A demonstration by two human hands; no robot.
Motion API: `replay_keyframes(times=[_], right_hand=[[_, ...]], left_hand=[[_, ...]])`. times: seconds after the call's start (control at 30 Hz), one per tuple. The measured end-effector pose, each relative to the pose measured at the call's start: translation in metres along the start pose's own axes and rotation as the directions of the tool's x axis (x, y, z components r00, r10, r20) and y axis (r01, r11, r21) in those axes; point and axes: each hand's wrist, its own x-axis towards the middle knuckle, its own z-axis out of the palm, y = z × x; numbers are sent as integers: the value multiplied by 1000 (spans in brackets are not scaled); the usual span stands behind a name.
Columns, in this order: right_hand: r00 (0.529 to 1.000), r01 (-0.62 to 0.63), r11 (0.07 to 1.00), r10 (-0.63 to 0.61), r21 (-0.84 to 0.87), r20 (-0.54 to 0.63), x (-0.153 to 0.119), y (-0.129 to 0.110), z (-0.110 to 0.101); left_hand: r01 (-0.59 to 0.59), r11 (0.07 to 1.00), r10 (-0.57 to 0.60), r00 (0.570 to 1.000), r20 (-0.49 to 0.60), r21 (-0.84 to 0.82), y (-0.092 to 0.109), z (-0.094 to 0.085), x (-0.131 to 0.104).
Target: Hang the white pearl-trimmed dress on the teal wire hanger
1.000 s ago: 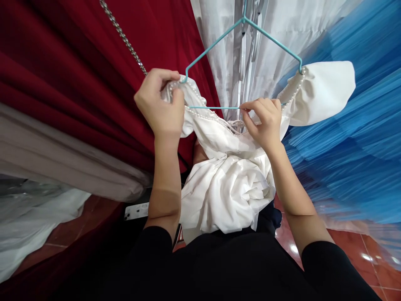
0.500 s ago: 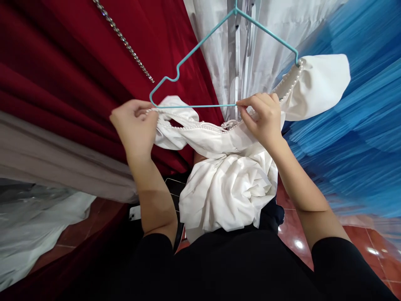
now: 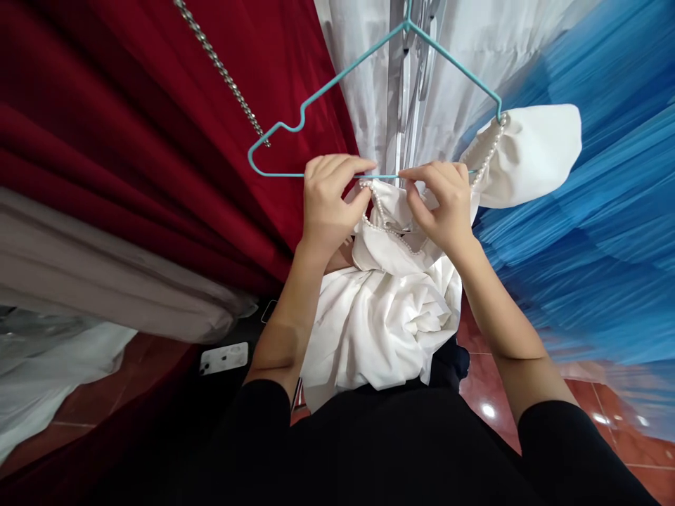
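Note:
A light-blue wire hanger (image 3: 337,79) hangs in front of me, its lower bar running behind my fingers. My right hand (image 3: 440,204) pinches that bar near its middle. A white dress (image 3: 369,327) with pearl trim is bunched below, its skirt gathered into folds against my body. One puffy sleeve (image 3: 543,156) hangs from the hanger's right end by its pearl edge. Close beside the right hand, my left hand (image 3: 335,200) has thumb and index finger at the pearl-edged fabric, just under the bar. The hanger's left end carries no fabric.
Dark red drapery (image 3: 253,190) with a sparkling chain (image 3: 224,74) fills the left. Blue tulle (image 3: 606,239) hangs at the right, white cloth (image 3: 356,91) behind the hanger. A phone (image 3: 224,358) lies on a dark surface at lower left. The floor (image 3: 490,383) has red tiles.
My left hand has moved right from the hanger's left end to near its middle, bringing the pearl-edged fabric along. The right hand keeps its pinch on the bar.

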Motion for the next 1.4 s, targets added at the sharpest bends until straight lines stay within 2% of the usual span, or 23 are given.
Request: replay_keyframes(times=[0.07, 0.13, 0.2, 0.23, 0.27, 0.3, 0.37, 0.47, 0.6, 0.7, 0.83, 0.9, 1.03, 1.1, 1.17, 1.2, 1.27, 1.3, 1.4], right_hand=[[999, 39, 999, -40, -11, -26, -2, 1, -5], [975, 105, 994, -103, -1, -196, -1, 7, -12], [886, 161, 987, -158, -31, -436, 2, 18, -24], [840, 159, 985, -167, -60, -517, 5, 26, -32], [814, 146, 985, -171, -89, -555, 9, 34, -39], [816, 123, 986, -163, -110, -555, 13, 43, -45], [854, 88, 988, -142, -130, -501, 22, 59, -55], [904, -33, 989, -33, -147, -426, 34, 69, -63], [904, -158, 983, 104, -98, -414, 42, 59, -73], [907, -243, 966, 196, -84, -374, 45, 54, -90], [881, -371, 919, 304, -131, -363, 39, 69, -111], [880, -434, 885, 375, -171, -293, 30, 80, -117], [857, -485, 820, 515, -305, 19, 2, 86, -113], [850, -411, 862, 480, -295, 217, -11, 75, -105], [886, -259, 948, 310, -187, 344, -17, 58, -94], [912, -157, 980, 190, -120, 363, -17, 48, -87], [954, 25, 999, -16, -26, 299, -11, 32, -73], [967, 75, 997, -70, -10, 244, -5, 27, -65], [983, 84, 996, -86, 22, 161, 9, 21, -41]], left_hand=[[12, 1000, -12, 1000, -14, -2, -1, 6, -2], [23, 999, -22, 999, -38, 25, 0, 11, -8], [24, 998, -21, 998, -50, 56, 2, 12, -13], [21, 998, -18, 999, -47, 65, 4, 12, -14], [18, 997, -15, 999, -43, 69, 5, 11, -14], [16, 998, -13, 999, -41, 69, 5, 11, -14], [19, 998, -16, 999, -51, 64, 5, 9, -13], [35, 998, -31, 997, -70, 54, 3, 5, -10], [50, 999, -50, 997, -61, 14, -2, 1, -6], [46, 998, -48, 998, -50, -38, -4, -1, -4], [37, 996, -40, 998, -38, -78, -5, -2, -3], [37, 996, -40, 998, -40, -76, -5, -2, -4], [43, 993, -49, 998, -51, -111, -5, 3, -5], [48, 990, -55, 997, -48, -132, -4, 8, -5], [52, 988, -58, 997, -43, -144, -5, 12, -5], [53, 988, -59, 998, -38, -148, -6, 13, -4], [54, 986, -58, 998, -25, -156, -7, 12, -4], [52, 986, -55, 998, -19, -161, -7, 11, -4], [33, 985, -36, 999, -14, -171, -8, 6, -3]])
